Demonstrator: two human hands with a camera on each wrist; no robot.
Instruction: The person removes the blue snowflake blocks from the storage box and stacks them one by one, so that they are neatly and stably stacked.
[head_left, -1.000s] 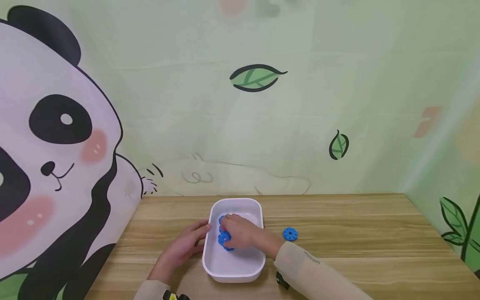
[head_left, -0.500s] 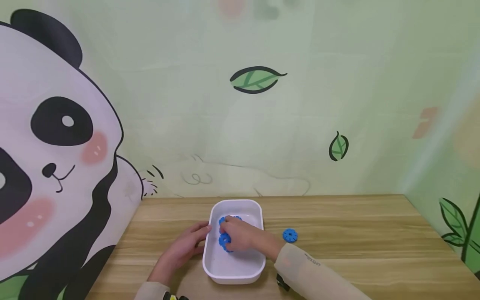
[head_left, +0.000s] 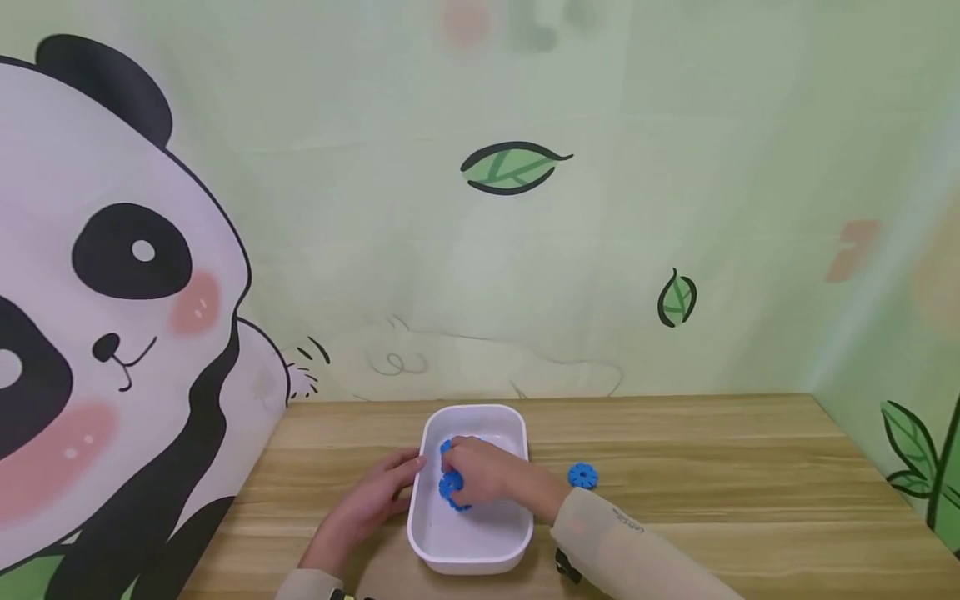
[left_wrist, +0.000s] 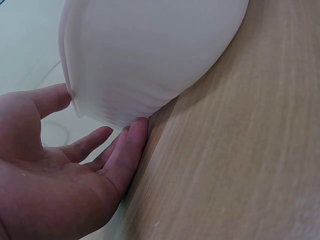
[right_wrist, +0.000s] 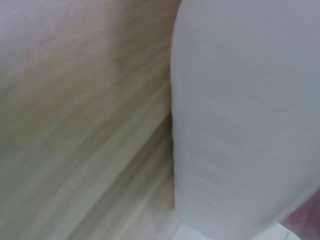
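Note:
In the head view a white plastic bin (head_left: 471,533) with rounded corners stands on the table. My right hand (head_left: 483,471) reaches down inside it, fingers and thumb bent round blue notched plastic discs (head_left: 451,482), the snowflake building kind. The hand covers part of these discs. At the bin's left side is my left hand (head_left: 369,493); in the left wrist view its thumb touches the rim and its loosely extended fingers (left_wrist: 131,147) lie against the lower wall. The right wrist view holds mostly the bin's outer wall (right_wrist: 240,115), with the fingers hidden.
One more blue disc (head_left: 582,476) lies flat on the wooden table (head_left: 712,475), right of the bin and just beyond the right sleeve (head_left: 622,542). Behind the table hangs a green backdrop (head_left: 360,233) with a printed panda and leaves.
The head view has tilted slightly, so everything sits a little lower. The right hand has shifted slightly over the discs, covering more of the far one. The left hand keeps its place on the bin.

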